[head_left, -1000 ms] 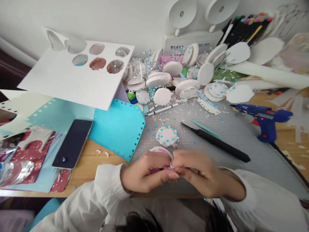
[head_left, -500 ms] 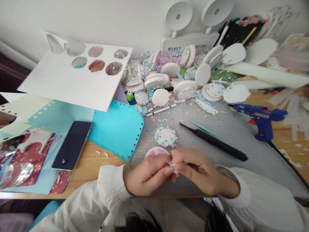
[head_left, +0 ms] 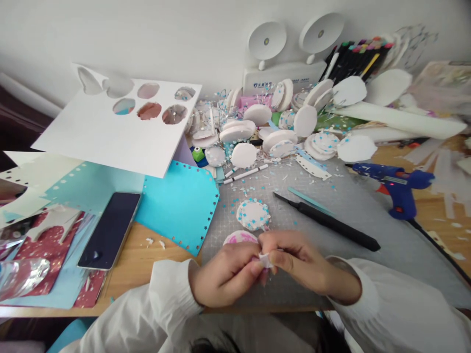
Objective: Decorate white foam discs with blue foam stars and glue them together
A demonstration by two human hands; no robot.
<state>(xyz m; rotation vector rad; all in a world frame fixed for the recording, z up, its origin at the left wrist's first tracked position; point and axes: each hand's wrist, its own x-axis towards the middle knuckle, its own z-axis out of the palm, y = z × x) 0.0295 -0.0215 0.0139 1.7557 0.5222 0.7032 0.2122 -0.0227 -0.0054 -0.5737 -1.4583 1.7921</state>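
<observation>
Close together over the front of a grey cutting mat (head_left: 290,196), my left hand (head_left: 230,272) and my right hand (head_left: 298,260) pinch a small white piece (head_left: 265,260) between thumbs and fingers. It looks like paper or thin foam; its exact kind is unclear. Just behind my left hand lies a white disc with pink markings (head_left: 240,237), partly covered by the hand. Beyond that sits a round white disc edged with small blue stars (head_left: 253,214). A black-handled craft knife (head_left: 336,226) rests to the right, alongside a thin teal strip (head_left: 309,201).
A blue hot glue gun (head_left: 399,184) stands at the right with its cord trailing forward. Many white discs (head_left: 245,155) crowd the back. On the left are a phone (head_left: 110,230), blue paper (head_left: 176,206) and a white sheet with cut-out holes (head_left: 103,137).
The view has tilted slightly, so the scene sits lower. Both hands keep hold of the small white piece, which now shows a little more between the fingers.
</observation>
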